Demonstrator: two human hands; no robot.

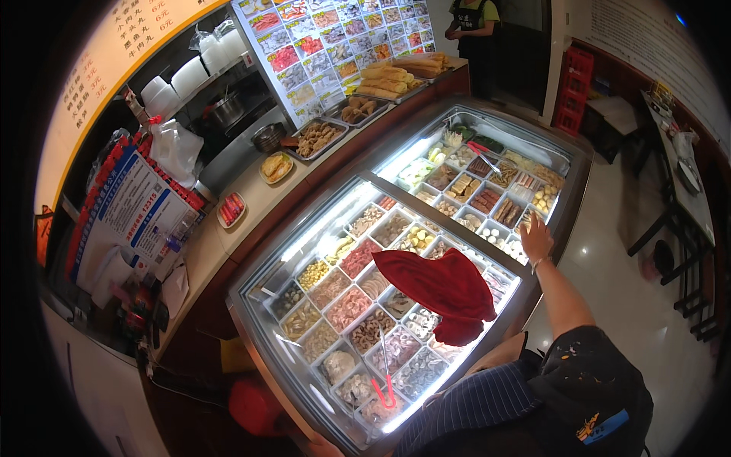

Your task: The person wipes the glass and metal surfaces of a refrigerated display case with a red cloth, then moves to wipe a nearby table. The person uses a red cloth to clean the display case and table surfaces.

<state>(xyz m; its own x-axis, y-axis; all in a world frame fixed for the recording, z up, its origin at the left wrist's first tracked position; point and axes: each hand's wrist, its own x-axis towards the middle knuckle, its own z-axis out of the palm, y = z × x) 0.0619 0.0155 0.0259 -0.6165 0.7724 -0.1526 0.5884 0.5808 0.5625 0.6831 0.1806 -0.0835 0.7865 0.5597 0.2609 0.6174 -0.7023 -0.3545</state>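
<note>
My right hand [537, 238] reaches over the glass display cabinet [365, 179], a band on its wrist. Its fingers look apart, near trays of white round pieces [499, 238] and brown sticks [508, 212]; I see nothing held. Only a sliver of my left hand [324, 447] shows at the bottom edge by the cabinet's side, fingers hidden. Dark red cloth [442, 293] covers several trays in the view; whether it rests on the cabinet or hangs above, I cannot tell. Red-handled tongs [384, 377] lie over the near trays. A second red-handled pair [483, 152] lies in the far section.
Along the left, a counter [228, 247] carries a plate of red packs [231, 209], a yellow dish [276, 167] and metal trays of fried food [318, 140]. A person [472, 27] stands at the far end. Red crates [574, 90] and a long table [674, 160] stand right.
</note>
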